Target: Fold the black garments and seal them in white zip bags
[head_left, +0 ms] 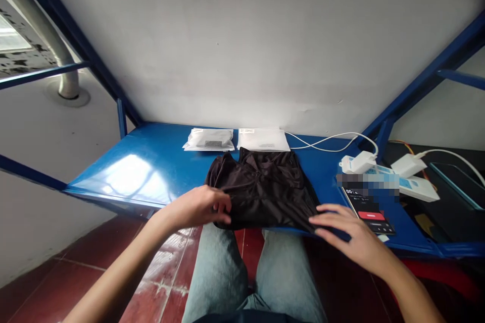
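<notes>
A black garment (265, 192) of thin, slightly shiny fabric lies spread on the blue table in front of me, creased across its middle. Whether it is a top or shorts I cannot tell. My left hand (212, 205) is at its near left edge, fingers curled and closed on the cloth. At the near right corner is my right hand (346, 232), its fingers stretched and the thumb below, with the corner of the cloth between thumb and fingertips. The fabric runs in a taut line towards that hand.
Two flat white packets (209, 140) lie at the back by the wall. On the right are a white power strip (413, 186) with chargers, a white cable (322, 142) and a phone (369, 212) with a lit screen. Blue frame bars (94, 65) rise on both sides.
</notes>
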Available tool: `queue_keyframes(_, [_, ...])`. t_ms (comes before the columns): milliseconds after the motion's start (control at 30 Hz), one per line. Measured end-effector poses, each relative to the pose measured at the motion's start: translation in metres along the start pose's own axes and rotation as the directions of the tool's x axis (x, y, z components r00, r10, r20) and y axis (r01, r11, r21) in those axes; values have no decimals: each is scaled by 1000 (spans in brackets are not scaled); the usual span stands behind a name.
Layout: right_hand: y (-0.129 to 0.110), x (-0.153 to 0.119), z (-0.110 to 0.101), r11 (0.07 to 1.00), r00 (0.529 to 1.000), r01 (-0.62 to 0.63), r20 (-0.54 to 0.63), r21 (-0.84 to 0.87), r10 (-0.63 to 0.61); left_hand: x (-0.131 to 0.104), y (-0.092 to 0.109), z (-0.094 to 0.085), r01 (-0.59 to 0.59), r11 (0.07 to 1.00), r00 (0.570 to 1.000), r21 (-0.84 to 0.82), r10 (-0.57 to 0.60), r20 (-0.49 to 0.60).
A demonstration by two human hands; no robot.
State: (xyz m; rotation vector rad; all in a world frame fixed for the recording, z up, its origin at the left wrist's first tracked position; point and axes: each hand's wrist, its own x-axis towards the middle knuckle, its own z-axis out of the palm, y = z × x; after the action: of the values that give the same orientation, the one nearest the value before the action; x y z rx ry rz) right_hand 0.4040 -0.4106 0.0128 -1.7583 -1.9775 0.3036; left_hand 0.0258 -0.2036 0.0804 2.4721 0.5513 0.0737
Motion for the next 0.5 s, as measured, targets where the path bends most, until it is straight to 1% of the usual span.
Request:
queue_keyframes(33, [2, 12, -3, 1000, 998, 9, -61, -19, -11, 12, 0, -3, -10, 1000, 997, 12, 10, -74])
queue_keyframes(67, [4, 28, -6, 998, 993, 28, -111, -56, -34, 29, -1, -5, -24, 998, 984, 55, 34, -177])
queue_keyframes(100, [7, 45, -8, 992, 990, 56, -120, -111, -69, 50, -3, -7, -22, 994, 958, 111, 53, -283])
queue_keyframes(133, [11, 62, -9, 982, 991, 90, -79, -167, -104, 73, -7, -7, -10, 987, 941, 159, 63, -332])
queue_keyframes(167, [15, 79, -10, 971, 991, 128, -20, -204, -134, 96, -12, -8, 2, 983, 944, 185, 60, -325])
queue_keyframes(200, [19, 95, -10, 962, 988, 154, 37, -224, -150, 117, -18, -9, 17, 984, 958, 180, 35, -286])
queue_keyframes(233, [24, 109, -10, 962, 987, 158, 67, -224, -147, 136, -24, -12, 38, 985, 969, 169, 5, -247])
queue_keyframes(267, [30, 122, -10, 971, 992, 126, 55, -204, -118, 151, -30, -15, 58, 985, 973, 164, -19, -231])
queue_keyframes(300, [35, 134, -10, 983, 998, 66, 6, -170, -65, 162, -35, -19, 83, 984, 971, 159, -44, -236])
queue_keyframes(333, [40, 144, -10, 992, 998, -8, -64, -129, -1, 169, -38, -22, 114, 981, 962, 160, -68, -266])
queue_keyframes(400, [46, 162, -8, 989, 970, -136, -209, -54, 122, 171, -40, -26, 197, 966, 918, 166, -123, -377])
queue_keyframes(433, [45, 169, -5, 984, 951, -177, -264, -36, 161, 168, -38, -24, 246, 955, 887, 165, -153, -436])
queue_keyframes(467, [41, 174, -1, 981, 934, -194, -311, -31, 175, 164, -33, -19, 292, 943, 853, 162, -180, -490])
queue_keyframes(500, [34, 177, 6, 982, 922, -189, -350, -30, 166, 157, -27, -10, 326, 931, 822, 162, -194, -535])
